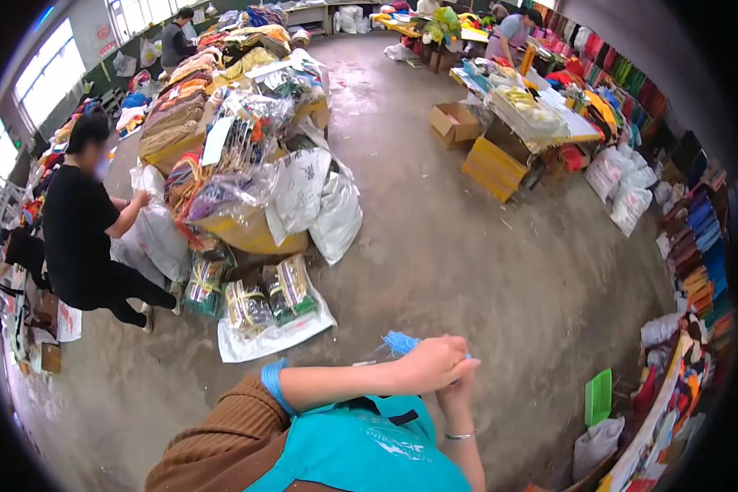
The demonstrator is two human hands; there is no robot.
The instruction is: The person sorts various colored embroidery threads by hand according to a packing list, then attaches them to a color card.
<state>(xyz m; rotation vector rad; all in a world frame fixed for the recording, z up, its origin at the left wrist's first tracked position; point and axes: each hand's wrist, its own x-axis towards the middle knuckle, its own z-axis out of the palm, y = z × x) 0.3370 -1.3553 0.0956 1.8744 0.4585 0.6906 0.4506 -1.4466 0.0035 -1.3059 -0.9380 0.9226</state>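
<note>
In front of my turquoise apron (369, 451), both my hands are together. My left hand (433, 361) is closed, with a bundle of light blue yarn (401, 342) sticking out on its far left side. My right hand (457, 384), a bracelet (459, 436) at its wrist, is pressed against the left one with its fingers closed. A speck of blue shows between the fingers, but most of the yarn is hidden there. A loop of blue yarn (275, 385) circles my left arm at the edge of the brown sleeve (230, 418).
Tied bundles (289, 287) rest on a white sack (320, 321) ahead left. A person in black (78, 221) stands beside a table heaped with yarn (168, 131). Cardboard boxes (495, 169) lie by the right table. At lower right are a green bin (599, 397) and shelves (701, 287).
</note>
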